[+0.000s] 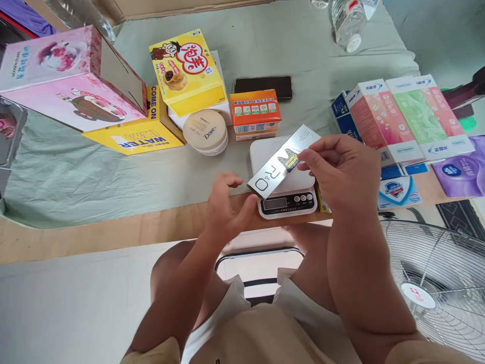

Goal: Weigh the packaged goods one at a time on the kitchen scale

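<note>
Pinched between the thumb and fingers of my right hand [341, 169] is a slim silver toothpaste box [282, 164], lettered "R&O" with a gold patch. It slants across the white kitchen scale [261, 151], its lower end toward my left hand. Whether the box rests on the weighing plate or hovers just over it, I cannot tell. My left hand [227, 207] is beside that lower end, thumb and fingers apart, holding nothing. The scale's display [275, 203] and round buttons face me at the table's front edge.
Left stand a pink box [76, 96], yellow boxes [189, 71] and a Dove jar [204, 131]. Behind the scale are an orange box [255, 114] and a phone [263, 87]. Right are pastel cartons [409, 116], a soap box [397, 193], a purple pack [460, 169] and a fan [420, 296].
</note>
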{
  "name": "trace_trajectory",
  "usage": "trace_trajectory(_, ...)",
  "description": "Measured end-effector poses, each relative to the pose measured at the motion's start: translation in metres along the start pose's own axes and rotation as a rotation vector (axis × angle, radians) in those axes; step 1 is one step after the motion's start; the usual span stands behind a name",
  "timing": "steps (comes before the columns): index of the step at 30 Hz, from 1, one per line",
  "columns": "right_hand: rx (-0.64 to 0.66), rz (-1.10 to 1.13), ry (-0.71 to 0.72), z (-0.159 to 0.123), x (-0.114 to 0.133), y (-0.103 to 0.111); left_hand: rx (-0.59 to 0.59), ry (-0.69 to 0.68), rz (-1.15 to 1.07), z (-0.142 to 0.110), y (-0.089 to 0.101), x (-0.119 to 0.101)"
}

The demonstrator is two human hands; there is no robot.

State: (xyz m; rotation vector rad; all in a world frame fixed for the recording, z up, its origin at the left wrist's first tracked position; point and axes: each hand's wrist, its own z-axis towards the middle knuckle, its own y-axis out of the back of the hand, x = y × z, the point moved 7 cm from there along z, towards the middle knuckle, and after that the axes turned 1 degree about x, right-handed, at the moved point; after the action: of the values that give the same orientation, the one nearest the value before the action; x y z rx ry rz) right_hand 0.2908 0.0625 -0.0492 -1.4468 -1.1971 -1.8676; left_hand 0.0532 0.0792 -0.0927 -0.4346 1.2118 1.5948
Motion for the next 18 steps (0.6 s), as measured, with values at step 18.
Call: trace_trajectory(18,0.049,0.100,0.080,0.003,-0.004,0.015,-0.054,0.232,-0.140,0.014,-0.005,0.016)
